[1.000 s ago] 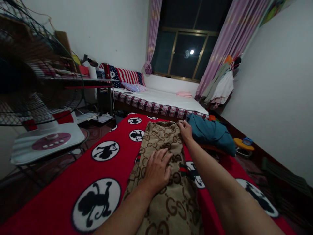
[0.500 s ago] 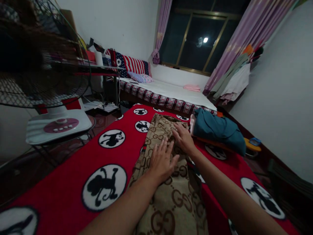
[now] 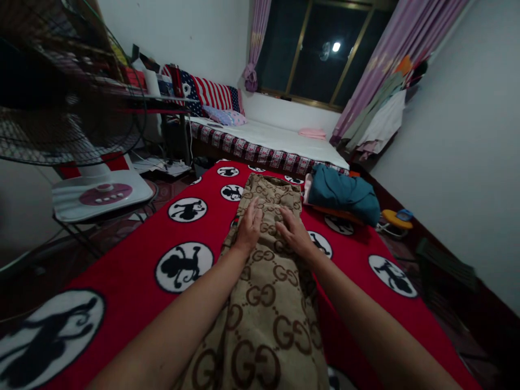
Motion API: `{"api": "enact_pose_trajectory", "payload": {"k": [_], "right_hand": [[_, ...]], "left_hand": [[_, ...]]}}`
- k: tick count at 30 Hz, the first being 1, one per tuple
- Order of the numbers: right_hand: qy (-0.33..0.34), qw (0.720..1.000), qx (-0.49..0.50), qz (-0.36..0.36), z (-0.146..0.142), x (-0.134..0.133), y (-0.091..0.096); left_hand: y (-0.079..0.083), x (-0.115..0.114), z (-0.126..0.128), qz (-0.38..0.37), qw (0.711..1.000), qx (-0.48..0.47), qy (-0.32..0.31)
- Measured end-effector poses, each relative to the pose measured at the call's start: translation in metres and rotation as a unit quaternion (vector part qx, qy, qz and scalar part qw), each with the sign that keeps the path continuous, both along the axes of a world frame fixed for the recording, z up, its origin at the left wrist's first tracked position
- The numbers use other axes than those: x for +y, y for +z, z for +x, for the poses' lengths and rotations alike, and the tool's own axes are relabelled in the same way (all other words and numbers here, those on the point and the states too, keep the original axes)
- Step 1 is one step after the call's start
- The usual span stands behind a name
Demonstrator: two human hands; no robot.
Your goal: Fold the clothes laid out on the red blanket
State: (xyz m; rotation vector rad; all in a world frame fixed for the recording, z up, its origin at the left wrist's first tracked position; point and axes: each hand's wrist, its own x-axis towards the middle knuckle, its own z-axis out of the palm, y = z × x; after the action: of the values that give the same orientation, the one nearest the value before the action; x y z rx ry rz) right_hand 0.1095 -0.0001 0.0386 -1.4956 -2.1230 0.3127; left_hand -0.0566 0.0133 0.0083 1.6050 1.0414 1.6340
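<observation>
A pair of tan trousers [image 3: 262, 295] with a brown letter pattern lies lengthwise in front of me, its waist opening at the far end. My left hand [image 3: 249, 227] rests along the left side of the cloth, fingers stretched out. On the right side, my right hand [image 3: 294, 232] touches the fabric with its fingers extended. Neither hand grips the cloth. Beneath the trousers spreads a red blanket [image 3: 134, 279] with black figures in white circles.
A folded teal garment [image 3: 343, 192] lies on the blanket to the right. At the left stands an electric fan [image 3: 103, 189] on a stool. Beyond the blanket is a bed [image 3: 268, 135] with pillows. A yellow stool [image 3: 397, 219] stands by the right wall.
My hands have moved apart: the left went to the trousers' left side, while the right shifted slightly toward me. The upper cloth looks flatter. The camera view has shifted.
</observation>
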Motion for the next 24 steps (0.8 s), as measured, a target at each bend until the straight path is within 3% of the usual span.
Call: {"api": "enact_pose_trajectory", "payload": {"k": [2,4,7,10,13,16,19,24], "right_hand": [[0.07,0.997,0.017,0.041,0.001,-0.037,-0.001],[0.16,0.986,-0.03,0.021,0.002,-0.072,-0.007],[0.201,0.975,-0.09,-0.026,0.01,-0.114,-0.017],[0.213,0.972,-0.08,-0.052,0.033,-0.145,-0.017],[0.234,0.968,-0.073,-0.046,0.066,-0.172,-0.01],[0.232,0.967,-0.096,-0.039,0.092,-0.192,-0.005],[0.222,0.968,-0.111,-0.032,0.095,-0.201,-0.001],[0.272,0.957,-0.099,-0.027,0.064,-0.193,0.009]], "left_hand": [[0.002,0.0,-0.001,0.005,1.0,-0.017,0.008],[0.005,-0.003,-0.001,0.02,1.0,0.005,0.012],[0.009,-0.012,-0.005,0.045,0.992,0.117,-0.03],[0.012,-0.029,-0.025,0.065,0.944,0.287,-0.148],[0.019,-0.052,-0.063,0.068,0.889,0.378,-0.249],[0.031,-0.078,-0.108,0.022,0.856,0.41,-0.315],[0.047,-0.104,-0.14,-0.012,0.829,0.444,-0.341],[0.063,-0.136,-0.146,0.031,0.797,0.481,-0.365]]}}
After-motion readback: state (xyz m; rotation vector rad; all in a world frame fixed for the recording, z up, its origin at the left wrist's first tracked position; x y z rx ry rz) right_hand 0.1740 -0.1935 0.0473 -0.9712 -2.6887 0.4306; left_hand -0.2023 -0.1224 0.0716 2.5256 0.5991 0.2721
